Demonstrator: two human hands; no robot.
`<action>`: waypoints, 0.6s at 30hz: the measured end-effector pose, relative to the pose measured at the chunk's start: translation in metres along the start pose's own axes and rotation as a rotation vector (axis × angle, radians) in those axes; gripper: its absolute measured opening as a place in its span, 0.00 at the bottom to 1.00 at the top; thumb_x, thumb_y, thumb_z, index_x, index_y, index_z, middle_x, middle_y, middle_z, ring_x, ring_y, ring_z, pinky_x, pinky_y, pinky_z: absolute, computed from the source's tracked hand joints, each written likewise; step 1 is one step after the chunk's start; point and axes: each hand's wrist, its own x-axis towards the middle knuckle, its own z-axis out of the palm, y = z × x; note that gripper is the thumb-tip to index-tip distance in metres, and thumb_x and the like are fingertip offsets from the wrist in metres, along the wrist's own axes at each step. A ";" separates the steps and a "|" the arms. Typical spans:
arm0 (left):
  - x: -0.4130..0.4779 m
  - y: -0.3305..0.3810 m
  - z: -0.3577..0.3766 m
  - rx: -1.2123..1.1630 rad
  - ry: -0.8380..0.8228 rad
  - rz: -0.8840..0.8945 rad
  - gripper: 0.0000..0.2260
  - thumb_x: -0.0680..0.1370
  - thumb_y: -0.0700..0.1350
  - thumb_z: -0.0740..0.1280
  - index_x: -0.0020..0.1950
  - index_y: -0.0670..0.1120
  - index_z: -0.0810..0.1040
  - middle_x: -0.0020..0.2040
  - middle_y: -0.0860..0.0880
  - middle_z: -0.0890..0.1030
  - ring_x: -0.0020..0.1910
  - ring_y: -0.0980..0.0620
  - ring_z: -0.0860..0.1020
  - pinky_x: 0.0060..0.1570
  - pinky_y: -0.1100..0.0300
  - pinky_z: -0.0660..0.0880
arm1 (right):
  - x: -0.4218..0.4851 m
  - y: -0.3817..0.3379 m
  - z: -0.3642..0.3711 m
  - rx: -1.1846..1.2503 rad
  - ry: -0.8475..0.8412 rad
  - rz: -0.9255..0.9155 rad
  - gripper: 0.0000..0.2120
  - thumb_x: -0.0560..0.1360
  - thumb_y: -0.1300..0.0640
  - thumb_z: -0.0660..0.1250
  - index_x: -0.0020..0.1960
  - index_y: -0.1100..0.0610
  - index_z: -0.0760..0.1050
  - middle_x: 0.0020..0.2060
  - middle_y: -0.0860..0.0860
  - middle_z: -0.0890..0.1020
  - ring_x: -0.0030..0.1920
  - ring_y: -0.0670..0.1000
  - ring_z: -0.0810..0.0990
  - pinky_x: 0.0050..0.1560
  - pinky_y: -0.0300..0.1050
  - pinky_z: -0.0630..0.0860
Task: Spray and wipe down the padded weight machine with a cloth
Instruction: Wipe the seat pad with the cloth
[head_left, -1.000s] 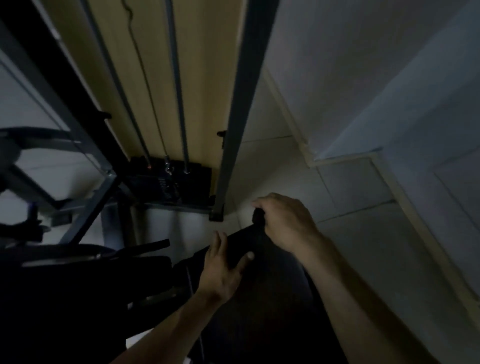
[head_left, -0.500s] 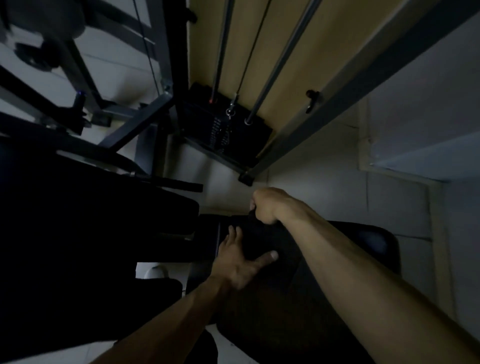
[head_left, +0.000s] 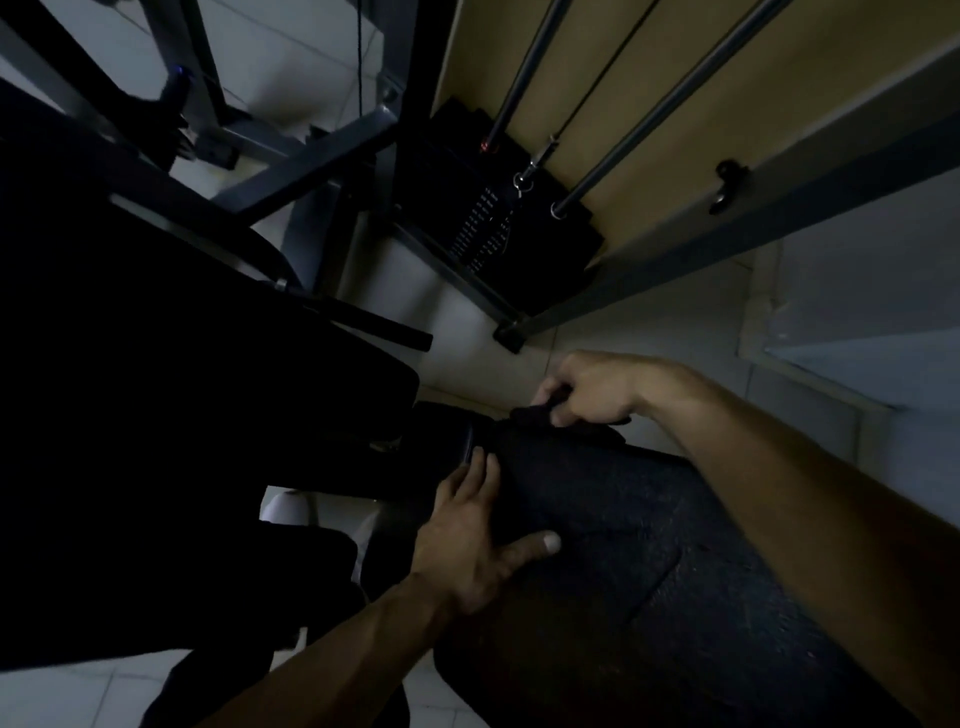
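**Wiping at the pad's far end**

A dark cloth (head_left: 540, 415) is gripped in the curled fingers of the right hand (head_left: 592, 389) at the far end of the pad (head_left: 649, 571). The left hand (head_left: 467, 535) is laid flat, fingers spread, along its left edge. No spray bottle is seen. Most of the pad is judged still unwiped.

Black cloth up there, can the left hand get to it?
Probably yes: the left hand lies flat on the pad near the black cloth the right hand grips, only bare pad between.

No text can be read. Columns of small pale markings run down the black weight stack (head_left: 480, 228), too tiny to make out.
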 end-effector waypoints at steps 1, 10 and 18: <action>0.001 -0.001 0.001 0.003 0.003 0.000 0.53 0.69 0.79 0.61 0.84 0.54 0.44 0.84 0.58 0.43 0.81 0.56 0.45 0.77 0.52 0.59 | 0.003 -0.001 0.003 0.023 0.024 0.003 0.13 0.80 0.59 0.69 0.61 0.46 0.83 0.49 0.45 0.82 0.47 0.46 0.79 0.42 0.37 0.73; 0.003 -0.042 0.001 -0.126 0.128 0.032 0.36 0.78 0.64 0.68 0.82 0.56 0.58 0.82 0.58 0.56 0.80 0.55 0.56 0.77 0.52 0.61 | 0.061 -0.032 0.056 0.059 0.233 -0.023 0.12 0.80 0.56 0.69 0.63 0.49 0.77 0.60 0.51 0.79 0.57 0.52 0.78 0.54 0.44 0.76; -0.006 -0.106 0.008 -0.029 0.074 -0.135 0.36 0.76 0.59 0.73 0.79 0.48 0.65 0.77 0.48 0.69 0.76 0.48 0.67 0.72 0.58 0.64 | 0.045 -0.058 0.112 -0.516 0.428 -0.308 0.14 0.78 0.65 0.66 0.63 0.57 0.78 0.60 0.53 0.75 0.61 0.56 0.72 0.51 0.45 0.66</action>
